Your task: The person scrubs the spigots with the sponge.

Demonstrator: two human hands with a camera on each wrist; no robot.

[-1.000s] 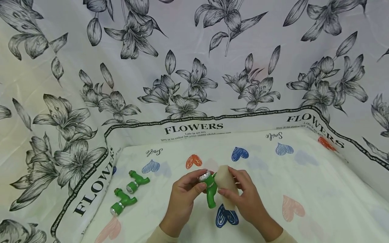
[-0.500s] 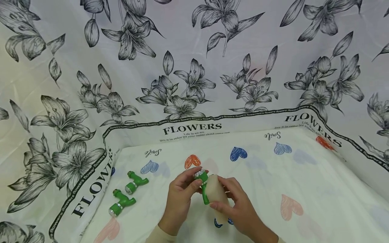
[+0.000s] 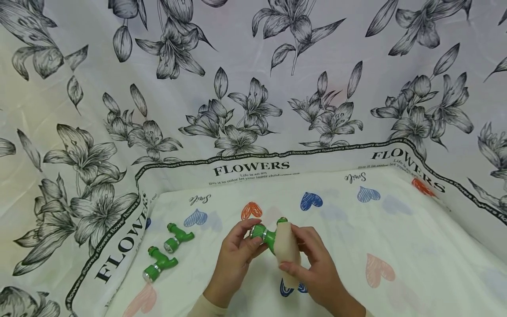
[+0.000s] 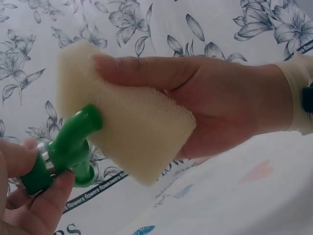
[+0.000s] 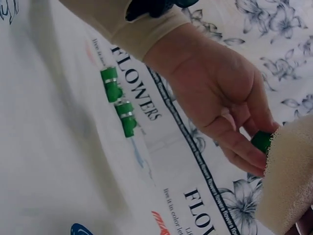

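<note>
In the head view my left hand [image 3: 236, 251] pinches a green plastic tap [image 3: 270, 237] by its ribbed, silver-banded end. The tap lies sideways, its inlet end showing above the sponge. My right hand [image 3: 321, 268] grips a cream sponge [image 3: 287, 246], thumb on the near side and fingers behind. From the head, the sponge covers the tap's spout. The left wrist view shows the curved green spout [image 4: 80, 125] right at the sponge's face. In the right wrist view the sponge [image 5: 293, 171] hides most of the tap and the right hand.
Two similar green taps, a nearer one [image 3: 159, 264] and a farther one [image 3: 178, 237], lie on the left of the white heart-print cloth [image 3: 336, 237]. A flower-print curtain [image 3: 253, 57] rises behind and along both sides.
The left hand has turned the tap from spout-down to sideways. The right hand has brought the sponge leftward and lower, across the tap's spout side.
</note>
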